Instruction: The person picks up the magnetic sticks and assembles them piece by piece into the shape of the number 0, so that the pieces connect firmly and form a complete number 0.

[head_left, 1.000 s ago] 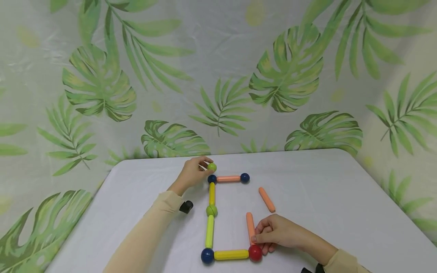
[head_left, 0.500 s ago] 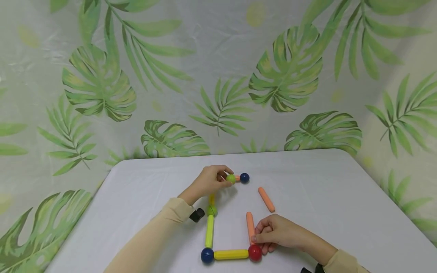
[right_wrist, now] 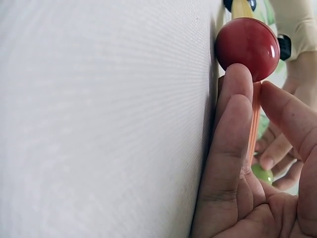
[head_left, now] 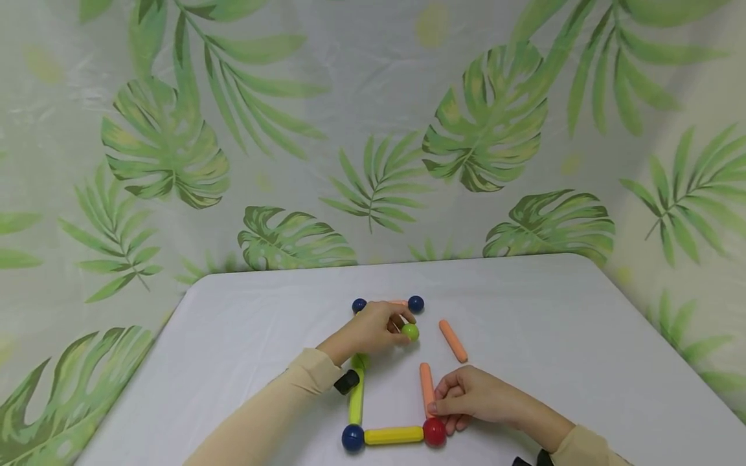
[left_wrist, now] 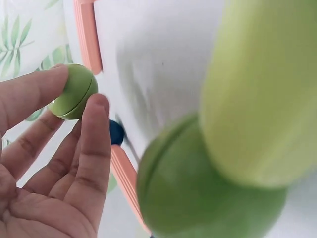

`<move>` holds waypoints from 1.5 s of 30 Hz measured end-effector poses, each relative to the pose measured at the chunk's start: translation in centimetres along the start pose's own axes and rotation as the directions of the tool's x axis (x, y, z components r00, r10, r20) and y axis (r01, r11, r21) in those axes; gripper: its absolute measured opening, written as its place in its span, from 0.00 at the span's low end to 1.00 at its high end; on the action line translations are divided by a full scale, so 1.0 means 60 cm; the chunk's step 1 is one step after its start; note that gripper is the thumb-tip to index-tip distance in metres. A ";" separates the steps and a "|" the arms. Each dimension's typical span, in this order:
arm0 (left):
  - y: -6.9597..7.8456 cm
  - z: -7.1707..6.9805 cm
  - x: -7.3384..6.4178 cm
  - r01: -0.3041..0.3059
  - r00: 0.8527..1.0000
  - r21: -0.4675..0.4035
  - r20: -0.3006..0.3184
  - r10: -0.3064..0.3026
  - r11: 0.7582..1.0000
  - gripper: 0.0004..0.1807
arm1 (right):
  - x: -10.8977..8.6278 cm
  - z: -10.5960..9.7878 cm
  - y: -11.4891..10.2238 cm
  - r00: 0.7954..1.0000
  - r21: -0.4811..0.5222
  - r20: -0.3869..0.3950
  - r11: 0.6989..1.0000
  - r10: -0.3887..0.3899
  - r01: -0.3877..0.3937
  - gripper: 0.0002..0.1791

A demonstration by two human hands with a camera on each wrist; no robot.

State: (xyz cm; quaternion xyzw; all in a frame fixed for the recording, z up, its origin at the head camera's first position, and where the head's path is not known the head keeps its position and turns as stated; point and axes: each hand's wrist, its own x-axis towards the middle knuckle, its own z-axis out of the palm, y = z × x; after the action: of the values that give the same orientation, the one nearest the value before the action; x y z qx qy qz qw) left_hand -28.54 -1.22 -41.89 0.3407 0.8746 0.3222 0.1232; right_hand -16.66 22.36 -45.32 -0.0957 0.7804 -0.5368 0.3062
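My left hand [head_left: 375,329] pinches a light green ball [left_wrist: 74,91] between thumb and fingertips, held over the inside of a frame of sticks and balls. With thumb and fingers, my right hand [head_left: 480,396] holds the lower end of an orange stick [head_left: 427,385]. That end meets a red ball [right_wrist: 247,48] at the near right corner. From the red ball a yellow stick [head_left: 394,435] runs left to a dark blue ball [head_left: 352,438]. A lime stick [head_left: 356,402] rises from there to a second green ball [left_wrist: 198,193], partly hidden by my left arm in the head view.
A loose orange stick [head_left: 452,341] lies right of the frame. At the back, two dark blue balls, the left one [head_left: 359,306] and the right one [head_left: 416,303], flank another orange stick partly behind my left hand. A leaf-patterned cloth [head_left: 373,129] hangs behind the white table [head_left: 553,310].
My left hand has carried the light green ball from the back left corner rightward and nearer, toward the upright orange stick's far end. My right hand has stayed in place.
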 end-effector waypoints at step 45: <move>0.034 0.025 0.005 0.012 0.988 0.089 0.154 -0.026 0.996 0.15 | 0.006 -0.003 0.003 1.000 0.035 0.026 0.999 -0.011 0.010 0.13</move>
State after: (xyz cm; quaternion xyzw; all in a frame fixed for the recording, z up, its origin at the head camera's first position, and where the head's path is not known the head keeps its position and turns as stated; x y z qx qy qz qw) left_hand -27.05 0.85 -41.67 0.3614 0.8789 0.2548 0.1787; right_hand -17.03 22.39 -45.60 -0.1012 0.7663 -0.5508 0.3150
